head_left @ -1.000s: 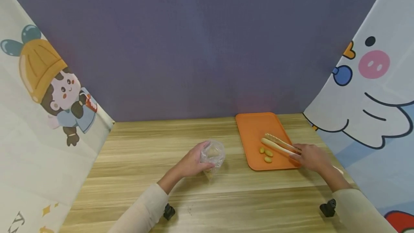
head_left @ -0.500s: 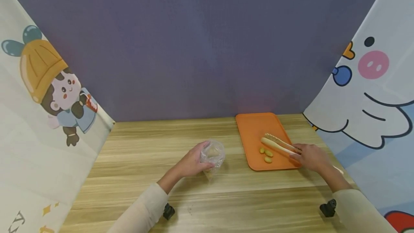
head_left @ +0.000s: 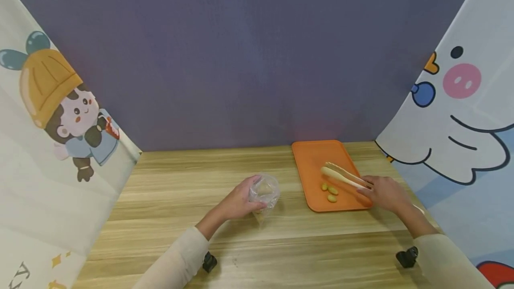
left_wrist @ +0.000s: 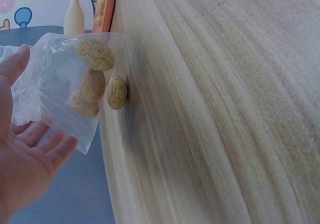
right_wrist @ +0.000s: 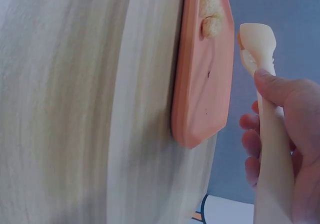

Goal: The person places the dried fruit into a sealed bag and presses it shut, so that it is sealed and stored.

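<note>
A clear plastic bag [head_left: 271, 193] stands mid-table with its mouth upward, and my left hand [head_left: 241, 200] holds it between thumb and fingers. In the left wrist view, oval tan pieces [left_wrist: 95, 53] with a cracked surface lie in the bag. Another such piece [left_wrist: 117, 92] shows at the bag's lower edge; I cannot tell whether it is inside. My right hand [head_left: 385, 193] grips cream tongs [head_left: 339, 176], whose tips are apart above the orange tray [head_left: 315, 153]. Nothing shows between the tips. Three yellowish oval pieces [head_left: 332, 190] lie on the tray, left of the tongs.
The wooden table [head_left: 192, 173] ends at a dark grey-blue back panel [head_left: 241, 57]. Printed cartoon panels stand at the left and right sides. Black wrist-camera parts [head_left: 407, 258] show near both forearms.
The tongs and my right hand have shifted slightly left and away from me over the tray. My left hand and the bag have stayed in place.
</note>
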Available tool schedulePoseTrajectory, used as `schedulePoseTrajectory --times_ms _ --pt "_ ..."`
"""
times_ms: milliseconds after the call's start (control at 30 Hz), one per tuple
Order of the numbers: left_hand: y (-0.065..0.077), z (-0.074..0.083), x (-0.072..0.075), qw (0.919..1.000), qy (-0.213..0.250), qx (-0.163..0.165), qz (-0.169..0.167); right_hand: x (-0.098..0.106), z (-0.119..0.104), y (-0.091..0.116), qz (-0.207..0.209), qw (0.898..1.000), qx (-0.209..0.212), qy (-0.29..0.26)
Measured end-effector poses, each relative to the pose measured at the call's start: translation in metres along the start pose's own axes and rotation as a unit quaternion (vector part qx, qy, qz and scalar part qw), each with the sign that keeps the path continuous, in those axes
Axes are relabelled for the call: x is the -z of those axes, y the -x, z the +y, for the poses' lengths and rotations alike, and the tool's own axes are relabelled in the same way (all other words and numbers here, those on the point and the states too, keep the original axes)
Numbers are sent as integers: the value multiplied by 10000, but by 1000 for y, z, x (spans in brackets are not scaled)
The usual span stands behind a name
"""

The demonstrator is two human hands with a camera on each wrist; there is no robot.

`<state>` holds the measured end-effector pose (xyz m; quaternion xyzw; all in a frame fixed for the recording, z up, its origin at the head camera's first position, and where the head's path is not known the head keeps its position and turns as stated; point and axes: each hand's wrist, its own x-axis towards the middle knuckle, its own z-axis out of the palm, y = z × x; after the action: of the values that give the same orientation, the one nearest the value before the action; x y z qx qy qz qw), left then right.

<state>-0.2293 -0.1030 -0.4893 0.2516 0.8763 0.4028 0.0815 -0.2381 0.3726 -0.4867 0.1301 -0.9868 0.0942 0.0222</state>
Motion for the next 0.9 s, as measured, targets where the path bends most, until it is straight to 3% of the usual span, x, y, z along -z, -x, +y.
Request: schedulePoseTrajectory --times_ms 267,533,900 --pt "0 0 -1 10000 8 32 17 11 -17 -3 -33 9996 204 206" --pt "1 -1 -1 10000 11 53 6 16 -31 -5 231 9983 467 272" --pt "-1 -1 -2 10000 77 14 -3 28 -57 -7 444 9971 613 -97"
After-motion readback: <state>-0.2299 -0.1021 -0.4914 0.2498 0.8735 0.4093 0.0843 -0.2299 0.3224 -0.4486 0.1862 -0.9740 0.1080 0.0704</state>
